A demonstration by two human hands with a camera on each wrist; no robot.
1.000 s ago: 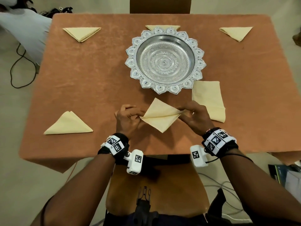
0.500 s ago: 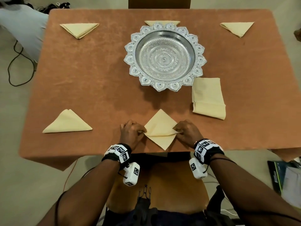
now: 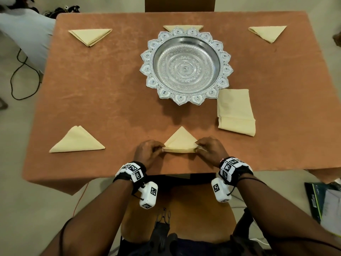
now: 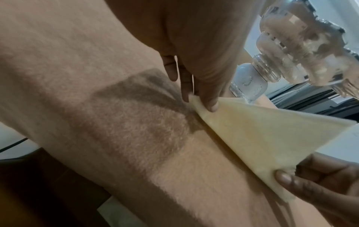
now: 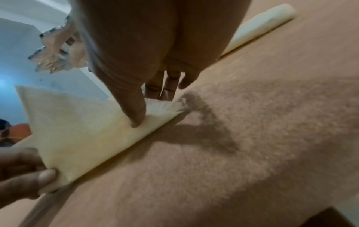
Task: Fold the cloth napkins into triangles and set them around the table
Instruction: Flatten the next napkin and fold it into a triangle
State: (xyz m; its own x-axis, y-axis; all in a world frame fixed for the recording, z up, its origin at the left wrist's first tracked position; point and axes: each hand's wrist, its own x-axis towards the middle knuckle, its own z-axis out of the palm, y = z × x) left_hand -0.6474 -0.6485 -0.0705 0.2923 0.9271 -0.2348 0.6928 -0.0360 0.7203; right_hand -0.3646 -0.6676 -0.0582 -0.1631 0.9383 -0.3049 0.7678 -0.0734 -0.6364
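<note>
A cream napkin (image 3: 180, 142) folded into a triangle sits at the near edge of the table, its tip pointing away from me. My left hand (image 3: 149, 151) pinches its left corner and my right hand (image 3: 210, 149) pinches its right corner. The left wrist view shows thumb and fingers of the left hand (image 4: 202, 95) gripping the napkin (image 4: 262, 138) corner. In the right wrist view the right hand (image 5: 136, 113) does the same on the other corner of the napkin (image 5: 77, 130). Folded triangle napkins lie at the near left (image 3: 76, 141), far left (image 3: 90, 35), far middle (image 3: 182, 27) and far right (image 3: 267, 33).
An ornate silver tray (image 3: 186, 65) stands mid-table on the orange tablecloth (image 3: 101, 89). A stack of rectangular folded napkins (image 3: 236, 111) lies right of the tray. A chair back (image 3: 180, 4) is at the far side. Cables run on the floor (image 3: 18, 80) to the left.
The napkin went from a diamond held above the table to a triangle lying at the near edge. Both hands came toward me with its corners.
</note>
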